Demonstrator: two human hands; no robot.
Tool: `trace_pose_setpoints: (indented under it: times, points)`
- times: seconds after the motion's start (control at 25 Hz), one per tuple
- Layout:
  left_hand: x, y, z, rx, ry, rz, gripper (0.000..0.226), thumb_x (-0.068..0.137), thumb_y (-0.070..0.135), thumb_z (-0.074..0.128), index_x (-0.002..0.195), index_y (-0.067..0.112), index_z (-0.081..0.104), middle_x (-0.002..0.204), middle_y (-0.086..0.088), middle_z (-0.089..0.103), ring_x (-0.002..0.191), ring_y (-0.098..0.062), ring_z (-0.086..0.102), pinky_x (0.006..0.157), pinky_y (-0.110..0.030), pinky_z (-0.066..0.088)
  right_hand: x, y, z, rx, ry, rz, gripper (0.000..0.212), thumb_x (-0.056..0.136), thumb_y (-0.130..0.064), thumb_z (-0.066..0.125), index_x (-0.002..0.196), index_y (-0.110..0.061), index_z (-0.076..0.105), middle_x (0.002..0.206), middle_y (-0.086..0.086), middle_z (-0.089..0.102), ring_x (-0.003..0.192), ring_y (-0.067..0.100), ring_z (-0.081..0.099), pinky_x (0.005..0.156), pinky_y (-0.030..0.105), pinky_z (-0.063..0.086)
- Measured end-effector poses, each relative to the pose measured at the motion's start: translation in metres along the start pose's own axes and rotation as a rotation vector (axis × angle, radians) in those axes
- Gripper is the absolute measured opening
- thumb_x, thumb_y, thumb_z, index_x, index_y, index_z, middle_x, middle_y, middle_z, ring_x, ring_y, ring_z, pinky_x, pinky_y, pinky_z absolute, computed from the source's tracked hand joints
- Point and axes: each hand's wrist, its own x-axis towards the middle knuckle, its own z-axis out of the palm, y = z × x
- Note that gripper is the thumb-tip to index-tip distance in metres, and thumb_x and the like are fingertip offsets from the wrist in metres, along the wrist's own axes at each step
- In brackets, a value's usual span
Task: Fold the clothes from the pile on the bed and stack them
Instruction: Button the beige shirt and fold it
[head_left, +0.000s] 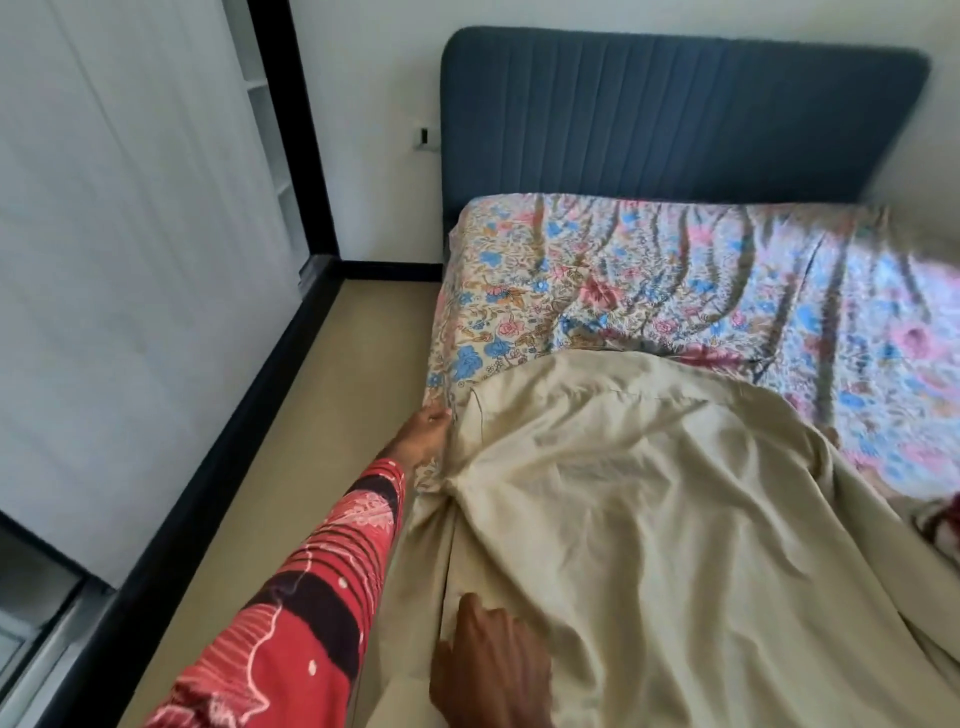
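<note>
A large beige garment (649, 519) lies spread across the near half of the bed, over the floral sheet (649, 280). My left hand (423, 431), on a red patterned sleeve, reaches along the bed's left side and pinches the beige cloth at its far left corner. My right hand (488, 670) is low in the view at the cloth's near left edge, with its fingers curled into the fabric. A bit of red and white cloth (937, 525) shows at the right edge, mostly out of view.
A blue padded headboard (675, 119) stands behind the bed against a white wall. A strip of tan floor (311, 441) runs along the bed's left side, bounded by a black skirting and white wardrobe doors (130, 260).
</note>
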Motion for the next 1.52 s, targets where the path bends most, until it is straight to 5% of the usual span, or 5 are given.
trace_pose_setpoints:
  times: [0.24,0.64,0.96,1.28,1.52]
  points:
    - [0.055,0.001,0.009,0.118,0.021,0.200,0.022,0.090,0.030,0.077,0.088,0.014,0.063,0.080,0.002,0.060,0.079,-0.019,0.055,0.070,-0.026,0.041,0.013,0.007,-0.005,0.063,-0.037,0.142,0.030,0.097,-0.042,0.047,0.122,-0.026,0.048,0.125,0.002,0.064,0.121,0.028,0.061,0.083,0.038,0.047]
    - [0.080,0.002,-0.023,-0.180,-0.402,-0.044,0.061,0.076,0.038,0.089,0.125,0.013,0.064,0.118,-0.007,0.073,0.109,-0.023,0.069,0.098,-0.042,0.054,0.024,0.002,-0.008,0.061,-0.188,0.215,0.027,0.101,-0.044,0.048,0.120,-0.025,0.053,0.126,-0.003,0.063,0.119,0.025,0.061,0.079,0.035,0.041]
    - [0.098,-0.016,-0.001,0.125,0.226,0.161,0.021,0.093,0.029,0.071,0.095,0.012,0.060,0.096,-0.010,0.066,0.089,-0.028,0.062,0.080,-0.036,0.051,0.019,-0.015,0.005,0.051,-0.225,0.054,0.033,0.105,-0.048,0.045,0.131,-0.028,0.051,0.133,-0.006,0.058,0.124,0.024,0.058,0.084,0.036,0.041]
    - [0.002,-0.088,0.035,-0.249,0.461,-0.459,0.058,0.086,0.053,0.066,0.119,0.006,0.062,0.118,-0.014,0.068,0.107,-0.039,0.065,0.086,-0.042,0.056,0.051,-0.003,-0.003,-0.054,-0.078,-0.083,0.037,0.099,-0.055,0.049,0.121,-0.028,0.058,0.110,-0.006,0.071,0.102,0.023,0.068,0.086,0.036,0.055]
    - [-0.034,-0.129,0.034,-0.908,-0.063,-0.694,0.049,0.102,0.044,0.044,0.085,0.001,0.061,0.063,-0.014,0.062,0.042,-0.021,0.054,0.041,-0.021,0.040,0.191,-0.004,-0.024,-0.139,0.083,-0.198,0.023,0.094,-0.012,0.056,0.108,-0.021,0.072,0.102,0.005,0.073,0.092,0.031,0.069,0.074,0.035,0.051]
